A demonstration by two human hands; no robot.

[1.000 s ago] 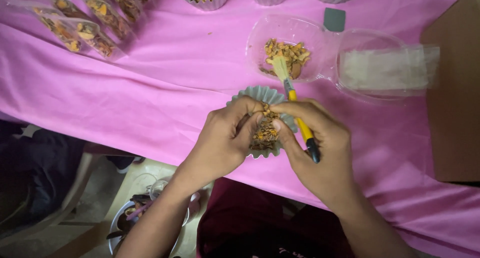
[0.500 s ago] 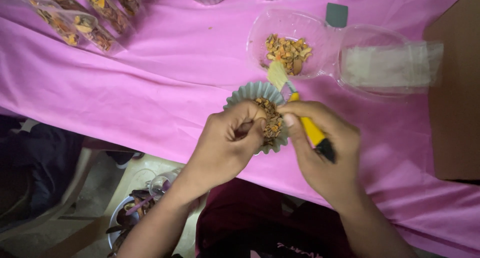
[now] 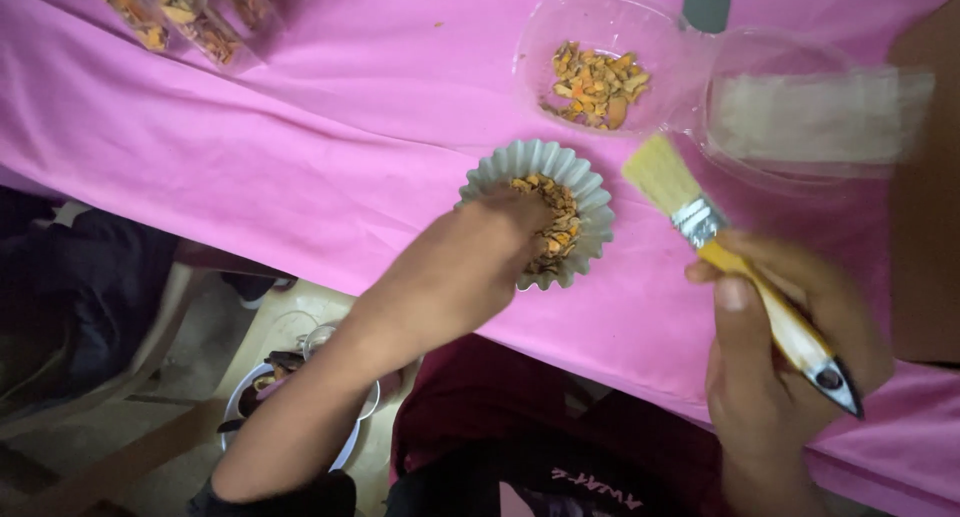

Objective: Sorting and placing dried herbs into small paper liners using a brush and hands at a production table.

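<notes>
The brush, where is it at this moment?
In the head view, the brush is in the right hand, right of the fluted paper cup, its bristles pointing toward the clear bowl.

i see a clear plastic bowl (image 3: 560, 37) of orange-brown pieces on the pink cloth covering the desk (image 3: 300, 147), clear packets of similar pieces (image 3: 170, 17) top left, and a brown cardboard box (image 3: 925, 197) at right.

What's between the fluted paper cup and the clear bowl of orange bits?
Only bare pink cloth, seen from the head camera. The brush bristles sit just right of that gap, between cup and bowl, touching neither.
</notes>
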